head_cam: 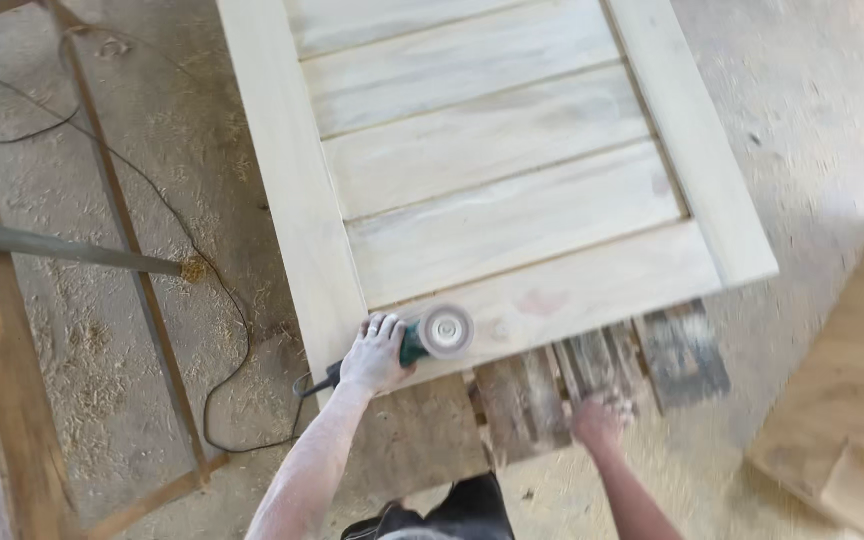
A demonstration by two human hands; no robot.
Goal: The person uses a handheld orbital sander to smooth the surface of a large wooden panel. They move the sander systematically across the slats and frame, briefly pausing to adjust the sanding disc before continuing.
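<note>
A green grinder is being gripped by the left hand, with the fingers wrapped round its body. The grinder's round disc is being held flat on the bottom rail of a pale wooden door, close to the door's bottom left corner. A black cable is trailing from the back of the tool, off the door's left edge and across the dusty floor in loops.

The right hand is being held below the door's bottom edge, over a stack of worn dark boards on which the door is being carried. This hand is blurred, so whether its fingers are curled or spread cannot be told; nothing is seen to be held in it. Both forearms are being shown coated in pale dust.

The door is made of horizontal planks set between two long side pieces. To the left, a frame of wooden strips is lying on the floor among sawdust, and a grey bar is reaching in from the left edge of the view. A sheet of plywood is lying at the lower right.
</note>
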